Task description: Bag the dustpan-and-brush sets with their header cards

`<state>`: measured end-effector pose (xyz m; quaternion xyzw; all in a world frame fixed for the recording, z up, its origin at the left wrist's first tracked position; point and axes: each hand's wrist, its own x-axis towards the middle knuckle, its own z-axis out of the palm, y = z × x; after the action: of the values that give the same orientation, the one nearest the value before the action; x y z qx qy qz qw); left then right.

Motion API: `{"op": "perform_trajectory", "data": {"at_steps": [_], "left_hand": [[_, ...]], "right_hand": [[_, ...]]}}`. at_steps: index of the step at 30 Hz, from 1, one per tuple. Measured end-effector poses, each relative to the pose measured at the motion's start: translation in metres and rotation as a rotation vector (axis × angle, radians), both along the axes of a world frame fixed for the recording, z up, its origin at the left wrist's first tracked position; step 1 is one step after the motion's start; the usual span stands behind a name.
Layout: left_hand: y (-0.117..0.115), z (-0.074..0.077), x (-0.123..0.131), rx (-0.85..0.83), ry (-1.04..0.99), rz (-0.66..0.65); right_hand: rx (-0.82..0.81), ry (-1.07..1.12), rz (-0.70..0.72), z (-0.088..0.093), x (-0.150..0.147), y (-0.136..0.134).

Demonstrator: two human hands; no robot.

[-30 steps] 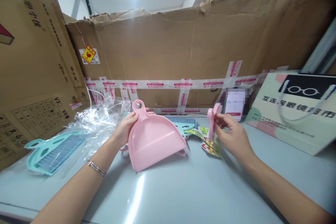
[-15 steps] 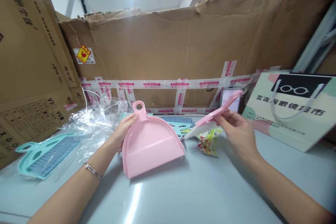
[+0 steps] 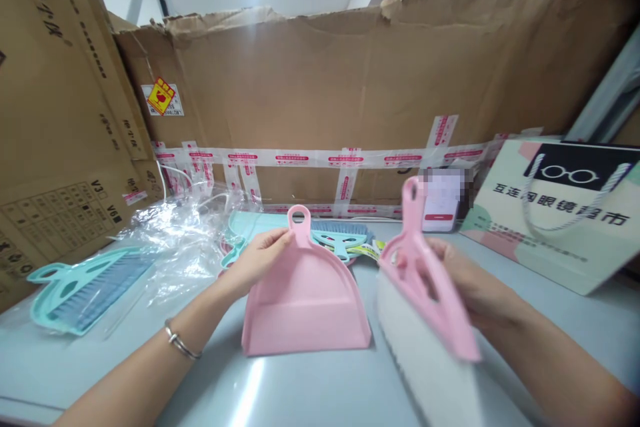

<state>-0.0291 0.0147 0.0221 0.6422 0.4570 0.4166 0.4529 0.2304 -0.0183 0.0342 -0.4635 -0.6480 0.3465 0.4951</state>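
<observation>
A pink dustpan (image 3: 307, 300) faces me with its straight lip low and its looped handle up. My left hand (image 3: 263, 253) pinches it at the base of that handle. Apart from it on the right, a pink hand brush (image 3: 417, 260) with white bristles points its bristles down toward me. My right hand (image 3: 463, 280) grips the brush from behind, its fingers partly hidden by the pink body and slightly blurred. Behind the dustpan lie a teal dustpan (image 3: 260, 221) and a teal brush with blue bristles (image 3: 340, 237), partly covered.
Another teal brush and dustpan set (image 3: 90, 290) lies at the left beside crumpled clear plastic (image 3: 185, 233). Cardboard boxes (image 3: 300, 80) wall the back and left of the grey table (image 3: 310, 393). A phone (image 3: 443, 200) and a paper bag (image 3: 555, 213) stand at right.
My right hand has swung the brush nearer and turned it, so its bristles now hang down. The dustpan has shifted slightly right and levelled, still in my left hand.
</observation>
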Motion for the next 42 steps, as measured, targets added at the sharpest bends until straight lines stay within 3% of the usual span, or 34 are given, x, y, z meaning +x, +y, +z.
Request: {"op": "perform_trajectory", "data": {"at_steps": [4,6,9,14,18,28,31,36,42], "left_hand": [[0.000,-0.014,0.011,-0.126,-0.074,-0.052],[0.002,-0.022,0.015,-0.145,-0.144,-0.058],[0.004,-0.028,0.020,-0.141,-0.210,-0.014],[0.000,-0.027,0.028,-0.212,-0.307,0.017],[-0.004,-0.028,0.031,-0.135,-0.274,0.050],[-0.004,-0.038,0.030,-0.024,-0.140,-0.128],[-0.004,-0.037,0.031,-0.026,-0.132,-0.098],[-0.007,-0.028,0.032,-0.063,-0.139,-0.079],[-0.004,-0.031,0.027,-0.029,-0.115,-0.075]], "right_hand": [[-0.541,0.293,0.412,-0.006,-0.032,-0.016],[-0.697,0.471,0.410,-0.009,-0.043,-0.020],[-0.755,0.687,0.357,-0.010,-0.051,-0.025],[-0.772,0.901,0.361,-0.011,-0.054,-0.027],[-0.783,0.937,0.334,-0.018,-0.053,-0.019],[-0.767,1.016,0.272,-0.023,-0.057,-0.015],[-0.742,0.934,0.305,-0.022,-0.052,-0.015],[-0.700,0.526,0.316,-0.013,-0.030,-0.009],[-0.320,0.394,0.083,-0.018,-0.019,0.007]]}}
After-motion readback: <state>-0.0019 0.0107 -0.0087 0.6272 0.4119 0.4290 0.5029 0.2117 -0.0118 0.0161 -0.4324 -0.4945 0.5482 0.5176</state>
